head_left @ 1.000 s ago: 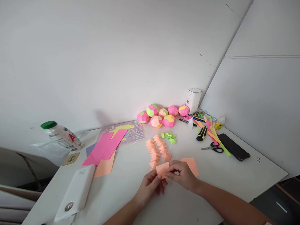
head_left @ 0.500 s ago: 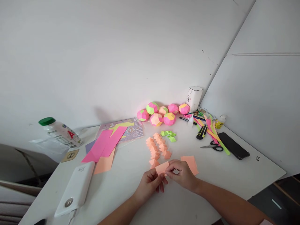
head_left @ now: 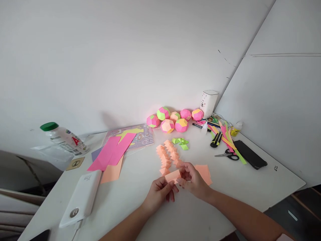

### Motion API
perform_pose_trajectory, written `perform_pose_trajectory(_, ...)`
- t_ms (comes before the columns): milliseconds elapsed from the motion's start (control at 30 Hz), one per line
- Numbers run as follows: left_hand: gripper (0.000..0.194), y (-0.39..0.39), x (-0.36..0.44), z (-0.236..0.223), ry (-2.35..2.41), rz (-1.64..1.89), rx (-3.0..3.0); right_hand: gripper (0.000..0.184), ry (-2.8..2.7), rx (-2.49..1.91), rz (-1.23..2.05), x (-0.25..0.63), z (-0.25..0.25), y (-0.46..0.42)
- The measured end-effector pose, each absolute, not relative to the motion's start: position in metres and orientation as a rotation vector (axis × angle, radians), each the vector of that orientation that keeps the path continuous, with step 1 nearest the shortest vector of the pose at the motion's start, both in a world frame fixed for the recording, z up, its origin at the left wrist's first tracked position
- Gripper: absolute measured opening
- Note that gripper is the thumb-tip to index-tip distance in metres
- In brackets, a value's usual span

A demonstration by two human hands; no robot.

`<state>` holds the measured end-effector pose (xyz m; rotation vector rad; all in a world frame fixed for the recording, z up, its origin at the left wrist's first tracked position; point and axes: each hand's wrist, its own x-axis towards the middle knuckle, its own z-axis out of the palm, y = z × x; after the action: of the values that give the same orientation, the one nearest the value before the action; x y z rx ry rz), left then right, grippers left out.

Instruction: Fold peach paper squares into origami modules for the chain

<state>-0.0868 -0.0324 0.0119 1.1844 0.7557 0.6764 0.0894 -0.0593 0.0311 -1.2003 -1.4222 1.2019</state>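
Observation:
A small peach sheet of paper [head_left: 172, 176] is held between both hands, a little above the table, with a crease showing along it. My left hand [head_left: 159, 192] pinches its left end, thumb on top. At the right end, my right hand [head_left: 194, 180] grips it between thumb and fingers. Just beyond the hands lie two rows of folded peach paper units [head_left: 165, 157]. Several folded green units [head_left: 181, 142] are behind them to the right. Partly covered by my right hand and wrist is a stack of peach paper squares [head_left: 204, 172].
Several faceted paper balls [head_left: 167, 126] line the wall. At right lie scissors [head_left: 229, 155], a box cutter [head_left: 216, 140], paper strips [head_left: 227, 135], a glue bottle [head_left: 236, 129] and a black phone [head_left: 250, 155]. At left are pink sheets [head_left: 112, 150], a white power bank [head_left: 81, 197] and a bottle [head_left: 65, 139].
My right hand's fingers have shifted, its forefinger now behind the paper's right end and its thumb in front. The paper has tilted slightly. The view has moved a little.

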Motion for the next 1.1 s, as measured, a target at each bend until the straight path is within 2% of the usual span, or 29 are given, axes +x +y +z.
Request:
perform_pose_trajectory(100,0.035,-0.0326,-0.0868,0.0121,0.771,0.685,1.164,0.022,-1.427,-1.236,1.374,0.0900,0.0298,-0.0576)
perform_pose_trajectory(167,0.035,-0.0329,-0.0866,0.0123,0.782,0.684,1.158,0.027,-1.427,-1.265,1.416,0.0898,0.0289,-0.0565)
perform_pose_trajectory(367,0.035,-0.0333,-0.0864,0.0123,0.805,0.680,1.157,0.034,-1.385,-1.332,1.378,0.0883,0.0296,-0.0553)
perform_pose_trajectory(1100,0.039,-0.0363,-0.0839,0.0170,0.856,0.626,1.248,0.036,-1.353,-1.329,1.358,0.0843,0.0343,-0.0582)
